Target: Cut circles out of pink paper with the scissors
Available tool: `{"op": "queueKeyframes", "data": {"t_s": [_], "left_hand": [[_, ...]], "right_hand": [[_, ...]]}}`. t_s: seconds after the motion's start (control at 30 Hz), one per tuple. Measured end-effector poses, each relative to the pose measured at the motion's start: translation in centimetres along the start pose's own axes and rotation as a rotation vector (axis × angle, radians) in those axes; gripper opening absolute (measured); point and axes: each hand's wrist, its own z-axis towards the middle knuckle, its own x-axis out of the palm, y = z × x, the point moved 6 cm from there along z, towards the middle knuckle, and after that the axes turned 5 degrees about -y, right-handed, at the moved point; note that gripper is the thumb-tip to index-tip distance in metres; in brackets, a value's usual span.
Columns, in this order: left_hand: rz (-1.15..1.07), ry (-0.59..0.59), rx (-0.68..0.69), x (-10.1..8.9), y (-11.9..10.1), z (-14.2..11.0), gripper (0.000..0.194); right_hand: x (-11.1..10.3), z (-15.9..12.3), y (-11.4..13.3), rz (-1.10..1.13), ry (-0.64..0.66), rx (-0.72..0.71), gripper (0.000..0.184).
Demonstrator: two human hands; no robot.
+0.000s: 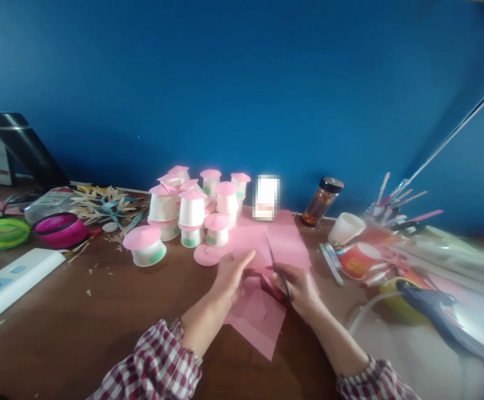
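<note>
My right hand (302, 291) is wrapped round the dark handles of a pair of scissors (282, 276), whose blades point away from me over pink paper. To its left, my left hand (230, 278) grips a piece of pink paper (258, 261), thumb on top and the other fingers largely hidden. Below the hands, a pink paper offcut (262, 316) lies on the brown table. Larger pink sheets (289, 228) spread out behind. Beyond my left hand stand several white paper cups (191, 213) topped with pink paper cones, some of them stacked.
One coned cup (148, 255) stands apart at the left. A power strip (12, 289), a magenta bowl-like item (60, 230) and paper scraps (110, 205) lie further left. On the right are a dark-lidded jar (323, 201), a red cup (359, 260) and a glue gun (433, 305).
</note>
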Motion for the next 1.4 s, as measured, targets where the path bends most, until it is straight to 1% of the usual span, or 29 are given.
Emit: {"op": "queueKeyframes", "data": {"t_s": [0.07,0.13,0.27,0.43,0.6,0.73,1.0,1.1,1.4], "left_hand": [[0.007,0.006,0.007,0.0,-0.1,0.1,0.033],[0.040,0.008,-0.013,-0.1,0.0,0.2,0.035],[0.103,0.062,-0.046,0.0,0.4,0.2,0.035],[0.123,0.087,-0.026,0.1,0.5,0.2,0.032],[0.091,0.134,-0.001,0.5,0.2,-0.3,0.029],[0.080,0.128,-0.008,0.6,0.1,-0.5,0.025],[0.060,0.122,-0.002,0.6,0.0,-0.6,0.024],[0.064,0.136,0.005,0.6,0.0,-0.5,0.025],[0.068,0.122,0.013,0.4,0.2,-0.3,0.028]], "right_hand": [[0.0,0.0,0.0,-0.009,-0.007,-0.001,0.040],[-0.1,0.0,0.0,-0.013,-0.003,0.002,0.040],[0.0,0.0,0.6,0.010,0.038,-0.007,0.034],[-0.1,-0.1,1.7,0.043,0.051,-0.006,0.038],[-0.1,-0.2,1.9,0.066,0.073,0.001,0.037],[-0.2,-0.2,1.9,0.084,0.072,-0.002,0.037],[-0.1,-0.3,2.1,0.113,0.059,0.027,0.038],[-0.1,-0.3,2.0,0.129,0.060,0.032,0.037],[-0.2,-0.1,1.7,0.116,0.053,0.019,0.036]]}}
